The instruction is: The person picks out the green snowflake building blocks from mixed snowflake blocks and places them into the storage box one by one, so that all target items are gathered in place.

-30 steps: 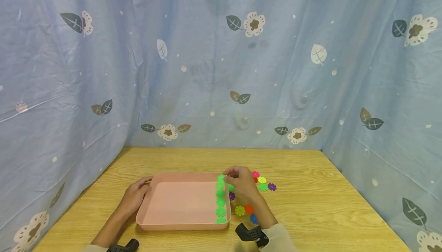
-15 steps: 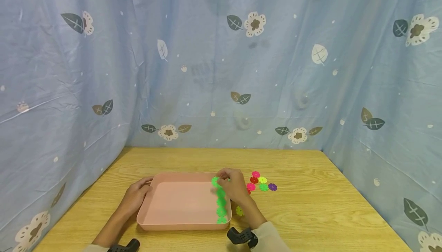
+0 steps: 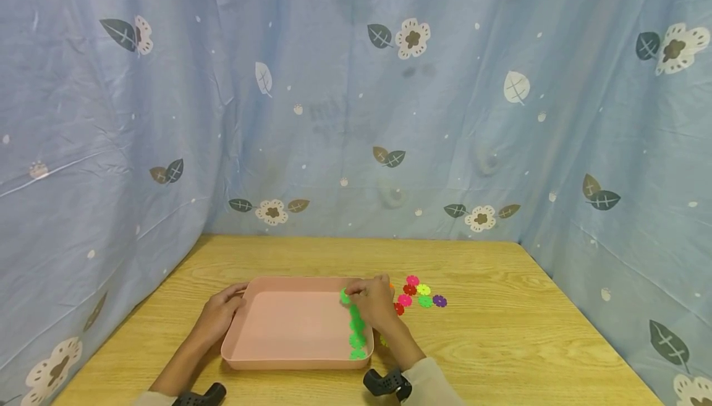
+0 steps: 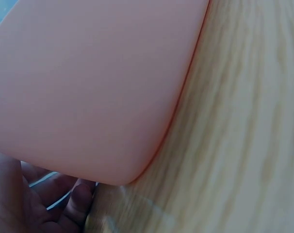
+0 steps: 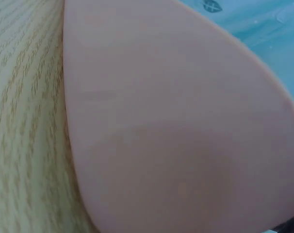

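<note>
A shallow pink tray [image 3: 295,325] lies on the wooden table. My left hand [image 3: 218,315] holds its left side near the far corner; in the left wrist view some fingers [image 4: 79,201] show beside the tray's outer wall. Along the tray's right side runs a row of green notched flower-shaped plastic discs [image 3: 356,339]. My right hand [image 3: 375,301] reaches over the right wall and pinches the farthest green disc [image 3: 345,296], partly covering it. The right wrist view shows mostly the tray's outer wall [image 5: 161,97], no fingers.
Right of the tray, loose discs lie on the table [image 3: 489,325]: pink [image 3: 413,280], red [image 3: 409,290], yellow [image 3: 423,289], green [image 3: 425,301] and purple [image 3: 439,301] among them. My right forearm hides some others. A blue patterned curtain [image 3: 311,115] surrounds the table's back and sides.
My right hand has moved left and slightly down, bringing the farthest green disc inward from the row's line. The left hand and the tray stay put.
</note>
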The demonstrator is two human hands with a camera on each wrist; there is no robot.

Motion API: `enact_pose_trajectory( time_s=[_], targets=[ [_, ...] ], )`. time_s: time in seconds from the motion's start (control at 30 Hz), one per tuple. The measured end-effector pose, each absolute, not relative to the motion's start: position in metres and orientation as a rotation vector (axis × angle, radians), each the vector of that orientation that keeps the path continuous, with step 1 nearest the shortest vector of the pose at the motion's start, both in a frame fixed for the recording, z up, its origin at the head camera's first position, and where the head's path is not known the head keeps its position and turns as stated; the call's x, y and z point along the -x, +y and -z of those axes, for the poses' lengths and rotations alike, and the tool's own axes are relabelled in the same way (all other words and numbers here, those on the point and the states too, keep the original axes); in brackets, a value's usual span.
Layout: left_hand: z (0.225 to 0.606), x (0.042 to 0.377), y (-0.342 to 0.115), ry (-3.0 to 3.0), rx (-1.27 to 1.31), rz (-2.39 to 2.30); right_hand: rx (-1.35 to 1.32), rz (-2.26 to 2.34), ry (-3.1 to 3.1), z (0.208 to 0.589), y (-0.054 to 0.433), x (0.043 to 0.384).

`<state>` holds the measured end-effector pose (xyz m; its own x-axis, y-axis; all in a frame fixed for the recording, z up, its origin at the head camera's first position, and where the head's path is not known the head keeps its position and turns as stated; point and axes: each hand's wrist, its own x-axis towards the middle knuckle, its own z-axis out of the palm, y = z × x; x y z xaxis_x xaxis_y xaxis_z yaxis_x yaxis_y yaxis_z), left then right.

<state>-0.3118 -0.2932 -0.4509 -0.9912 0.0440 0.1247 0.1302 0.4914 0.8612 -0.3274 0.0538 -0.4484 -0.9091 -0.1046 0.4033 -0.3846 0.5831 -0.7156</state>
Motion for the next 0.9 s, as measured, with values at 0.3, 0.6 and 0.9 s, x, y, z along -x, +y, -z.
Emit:
enact_pose_trajectory(
  time_s=[0.3,0.6,0.9],
  targets=[
    [0.4503,0.31,-0.2918,-2.649,0.151,1.508,-0.426,-1.271,-2.606,0.4501,0.0535,0.3258],
    [0.45,0.3099,-0.2911,-2.647,0.148,1.514,-0.499,-1.223,-2.635,0.4504,0.0549,0.3238],
    [0.4497,0.3087,-0.2911,-2.637,0.134,1.518,-0.506,-1.239,-2.657,0.4502,0.0561,0.3225]
  ],
)
